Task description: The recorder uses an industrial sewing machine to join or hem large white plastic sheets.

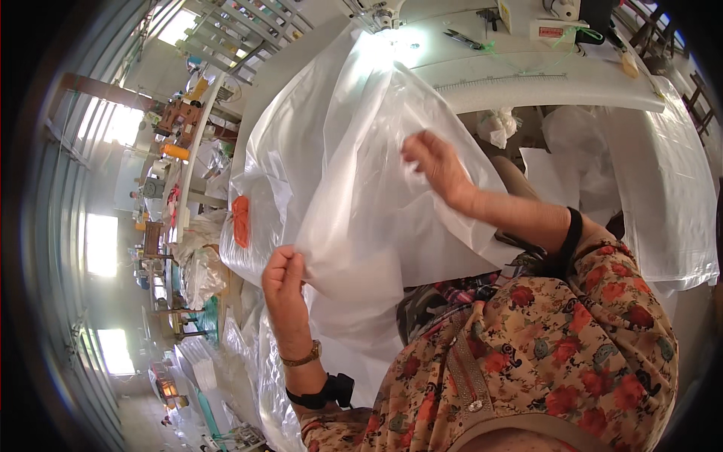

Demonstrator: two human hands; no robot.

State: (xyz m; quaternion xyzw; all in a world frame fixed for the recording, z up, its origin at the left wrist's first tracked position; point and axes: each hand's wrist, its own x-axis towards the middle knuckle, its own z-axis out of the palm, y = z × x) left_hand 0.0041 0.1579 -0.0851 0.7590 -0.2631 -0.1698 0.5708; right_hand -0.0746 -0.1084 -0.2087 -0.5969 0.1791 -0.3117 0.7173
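A large translucent white plastic sheet [354, 188] spreads down from the lit needle area of a sewing machine [380, 16] toward my lap. At the sheet's left edge, my left hand [285, 273] is closed, pinching the plastic between thumb and fingers. Over the right part of the sheet, my right hand [439, 167] is raised with its fingers curled inward. It is slightly blurred, and what its fingers hold, if anything, cannot be made out. The sheet's top end gathers to a narrow fold under the machine, where glare hides the detail.
Dark-handled thread snips [463, 39] lie on the sewing table [520, 64], right of the machine. An orange-red bundle [239, 221] rests on plastic at the left. More folded plastic sheeting [663, 181] hangs at the right. Crumpled white plastic [497, 126] sits below the table edge.
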